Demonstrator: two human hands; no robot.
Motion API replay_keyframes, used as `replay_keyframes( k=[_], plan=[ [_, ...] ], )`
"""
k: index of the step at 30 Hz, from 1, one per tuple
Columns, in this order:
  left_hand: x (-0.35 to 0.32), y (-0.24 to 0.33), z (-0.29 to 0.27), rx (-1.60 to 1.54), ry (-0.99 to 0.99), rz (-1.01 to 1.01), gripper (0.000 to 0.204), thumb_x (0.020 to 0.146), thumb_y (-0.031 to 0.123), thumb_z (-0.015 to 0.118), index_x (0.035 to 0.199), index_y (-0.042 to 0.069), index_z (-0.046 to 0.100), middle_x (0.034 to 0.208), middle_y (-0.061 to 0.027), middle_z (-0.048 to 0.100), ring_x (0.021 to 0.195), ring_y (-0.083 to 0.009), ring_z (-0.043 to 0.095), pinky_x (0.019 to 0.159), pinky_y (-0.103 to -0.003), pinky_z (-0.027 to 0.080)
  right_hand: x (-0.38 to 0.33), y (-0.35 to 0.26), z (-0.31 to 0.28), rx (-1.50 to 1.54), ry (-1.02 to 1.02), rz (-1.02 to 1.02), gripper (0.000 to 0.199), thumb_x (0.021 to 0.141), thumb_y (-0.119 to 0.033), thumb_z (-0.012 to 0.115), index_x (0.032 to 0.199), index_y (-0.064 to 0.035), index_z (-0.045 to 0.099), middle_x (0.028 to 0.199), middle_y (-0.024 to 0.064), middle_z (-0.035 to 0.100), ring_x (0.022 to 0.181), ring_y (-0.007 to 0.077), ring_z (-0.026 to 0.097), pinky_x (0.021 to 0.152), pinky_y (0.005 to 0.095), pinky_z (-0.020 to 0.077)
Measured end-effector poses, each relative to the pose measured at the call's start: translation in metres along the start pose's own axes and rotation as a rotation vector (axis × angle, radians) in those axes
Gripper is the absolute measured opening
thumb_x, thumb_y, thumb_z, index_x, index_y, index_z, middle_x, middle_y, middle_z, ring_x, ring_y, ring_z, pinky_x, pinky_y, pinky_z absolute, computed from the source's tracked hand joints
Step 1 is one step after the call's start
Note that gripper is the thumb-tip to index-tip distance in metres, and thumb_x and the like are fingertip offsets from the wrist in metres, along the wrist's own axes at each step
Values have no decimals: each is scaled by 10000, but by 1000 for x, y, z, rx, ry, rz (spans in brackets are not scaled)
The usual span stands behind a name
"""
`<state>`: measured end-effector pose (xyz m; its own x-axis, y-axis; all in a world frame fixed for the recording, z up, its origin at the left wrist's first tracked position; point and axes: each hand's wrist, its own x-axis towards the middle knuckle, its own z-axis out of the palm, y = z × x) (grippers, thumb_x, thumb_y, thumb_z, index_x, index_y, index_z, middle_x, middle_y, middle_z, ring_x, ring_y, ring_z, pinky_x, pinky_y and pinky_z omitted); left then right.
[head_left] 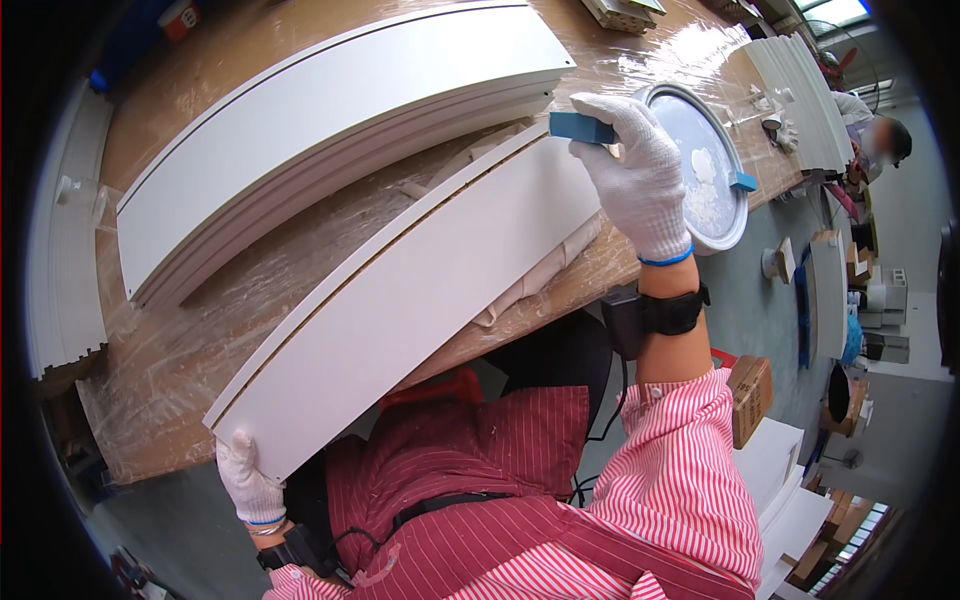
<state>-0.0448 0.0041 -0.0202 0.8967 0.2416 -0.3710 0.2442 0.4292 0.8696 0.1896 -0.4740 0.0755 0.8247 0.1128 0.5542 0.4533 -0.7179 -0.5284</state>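
Note:
A long white board point(440, 270) with a narrow brown groove along its far edge lies slantwise before me, its near left end past the table edge. My left hand point(248, 478), in a white glove, is closed on that end, thumb on top and the other fingers mostly hidden. At the board's far right end, my gloved right hand point(640, 170) pinches a blue rectangular block point(582, 127) between thumb and fingers. The block is at the board's corner; whether it touches cannot be told. Right beside this hand is a round tub point(725, 215) with white paste and another blue piece point(743, 182) at its rim.
Several white boards point(340, 120) are stacked beyond mine on the film-covered table point(150, 400). Beige cloth point(545, 272) lies under my board. More white panels point(795, 95) stand at the far right, near another person point(880, 135). A cardboard box point(752, 400) is on the right.

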Motion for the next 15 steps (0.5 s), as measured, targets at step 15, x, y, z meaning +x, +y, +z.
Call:
replay_keyframes(
  k=[15],
  plan=[
    [0, -1, 1, 43, -7, 39, 512, 998, 224, 646, 1423, 5, 465, 1329, -114, 600, 1185, -229, 620, 1017, -379, 519, 27, -13, -9, -174, -360, -325, 315, 793, 118, 640, 1065, -36, 683, 1036, 133, 684, 999, 327, 668, 873, 371, 546]
  ],
)
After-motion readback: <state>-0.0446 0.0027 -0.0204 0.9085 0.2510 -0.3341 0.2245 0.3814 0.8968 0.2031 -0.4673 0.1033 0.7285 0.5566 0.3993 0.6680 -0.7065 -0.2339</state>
